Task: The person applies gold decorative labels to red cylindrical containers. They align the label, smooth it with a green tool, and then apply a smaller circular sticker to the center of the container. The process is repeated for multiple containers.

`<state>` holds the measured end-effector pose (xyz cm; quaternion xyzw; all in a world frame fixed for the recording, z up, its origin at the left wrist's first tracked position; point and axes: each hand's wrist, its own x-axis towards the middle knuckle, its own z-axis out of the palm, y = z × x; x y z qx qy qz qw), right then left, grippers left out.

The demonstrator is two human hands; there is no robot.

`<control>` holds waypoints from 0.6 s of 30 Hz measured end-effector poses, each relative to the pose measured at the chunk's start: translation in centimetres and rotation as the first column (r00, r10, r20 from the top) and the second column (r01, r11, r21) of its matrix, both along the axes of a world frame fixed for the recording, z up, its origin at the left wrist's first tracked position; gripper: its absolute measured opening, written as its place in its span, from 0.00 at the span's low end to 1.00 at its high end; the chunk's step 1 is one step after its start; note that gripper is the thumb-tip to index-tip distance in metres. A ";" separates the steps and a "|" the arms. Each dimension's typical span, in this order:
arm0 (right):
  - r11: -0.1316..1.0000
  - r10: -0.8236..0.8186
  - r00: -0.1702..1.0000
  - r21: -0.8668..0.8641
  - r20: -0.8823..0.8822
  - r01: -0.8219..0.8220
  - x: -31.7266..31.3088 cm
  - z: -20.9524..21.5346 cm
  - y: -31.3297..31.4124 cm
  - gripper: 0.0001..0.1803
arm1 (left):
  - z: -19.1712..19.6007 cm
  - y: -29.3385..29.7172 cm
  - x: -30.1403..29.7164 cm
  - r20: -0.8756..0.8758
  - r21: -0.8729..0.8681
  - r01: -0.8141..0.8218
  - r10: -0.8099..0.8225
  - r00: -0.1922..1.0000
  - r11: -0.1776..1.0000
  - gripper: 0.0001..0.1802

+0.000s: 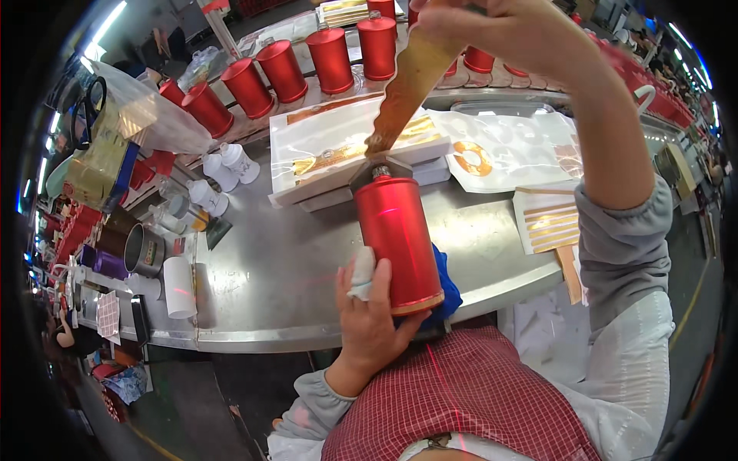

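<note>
Beyond our counter (261, 269) stand red canisters (330, 61); over its near edge, our left hand (365, 323) is closed around the lower part of the can (397, 238), while our right hand (492, 34), raised well apart, pinches an amber strip (415, 84). We judge that the strip could fold or tear if its lower end catches on the grey plate (401, 168), and the can could turn askew should our left hold slacken. The can's long axis runs away from us, far end pointing slightly left.
</note>
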<state>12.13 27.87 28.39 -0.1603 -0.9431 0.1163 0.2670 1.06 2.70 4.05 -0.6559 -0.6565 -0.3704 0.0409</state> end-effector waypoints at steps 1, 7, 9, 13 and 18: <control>1.000 -0.009 1.000 -0.009 -0.016 0.009 0.4 0.3 -1.5 0.12 | -0.2 0.2 -0.1 -0.013 -0.005 0.016 -0.016 1.000 1.000 0.47; 0.973 0.063 0.998 -0.222 0.031 -0.054 3.1 3.1 -3.6 0.12 | -2.4 -1.0 -1.0 0.406 -0.080 0.088 -0.048 0.912 0.993 0.48; 0.989 0.110 0.993 -0.093 -0.031 -0.113 2.9 1.7 -2.8 0.12 | -1.7 -1.3 -0.2 0.177 -0.061 -0.043 0.054 0.983 0.997 0.46; 0.970 0.191 0.980 -0.144 -0.050 -0.196 3.9 2.6 -3.8 0.12 | -0.6 0.1 0.3 0.160 0.014 0.023 -0.025 0.987 1.000 0.44; 0.893 0.415 0.904 -0.146 -0.100 -0.426 3.3 1.9 -2.2 0.10 | -3.3 -1.2 -1.4 0.178 -0.096 0.022 -0.004 0.984 0.995 0.44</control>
